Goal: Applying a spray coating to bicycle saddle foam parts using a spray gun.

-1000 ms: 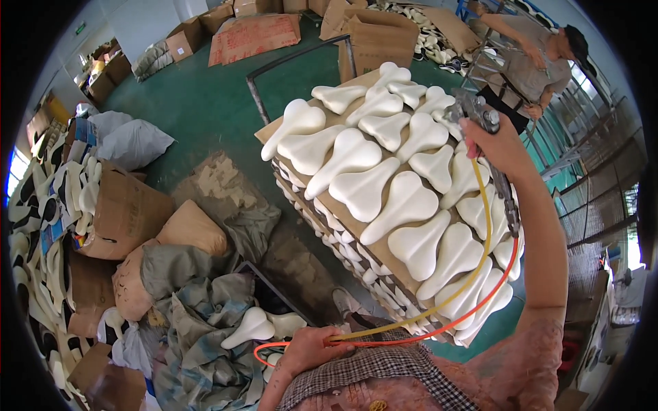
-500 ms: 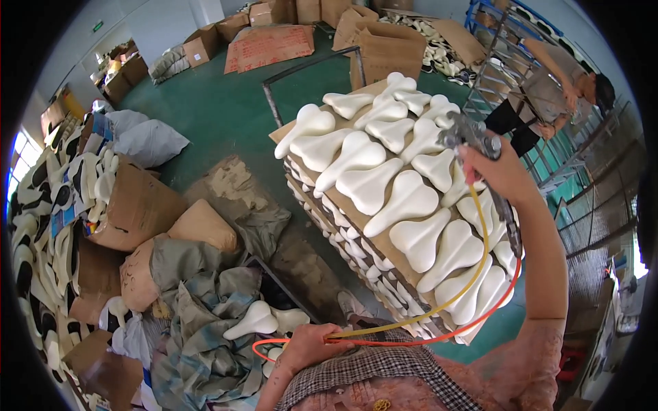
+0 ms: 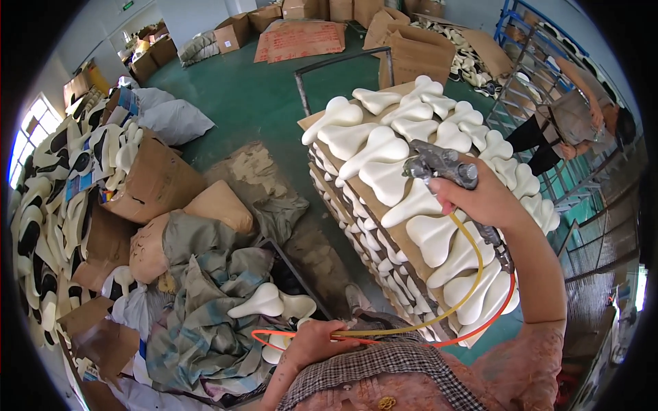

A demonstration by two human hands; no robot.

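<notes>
My right hand (image 3: pixel 485 198) is wrapped round the handle of a metal spray gun (image 3: pixel 442 166), held over white bicycle saddles (image 3: pixel 378 152). A yellow hose (image 3: pixel 476 277) and a red hose (image 3: pixel 490 325) run from the gun down to my waist. There my left hand (image 3: pixel 321 344) is closed around the hoses, close against a checked apron (image 3: pixel 343 380). The saddles lie in rows on a brown board (image 3: pixel 362 198), the top one of a layered stack with more saddles on the levels below. Hand and gun hide a few of them.
At left, cardboard boxes (image 3: pixel 161 181) and heaped saddles (image 3: pixel 41 226) stand beside a grey-green sheet (image 3: pixel 212 315). Two loose saddles (image 3: pixel 260 301) lie nearer me. A metal bar frame (image 3: pixel 301 92) rises behind the stack. Another person (image 3: pixel 572 120) works by a metal rack (image 3: pixel 521 82) at right.
My right hand has swung the spray gun leftward, from the stack's right side to over its middle. My left hand stays at my waist on the hoses. The whole view has shifted slightly.
</notes>
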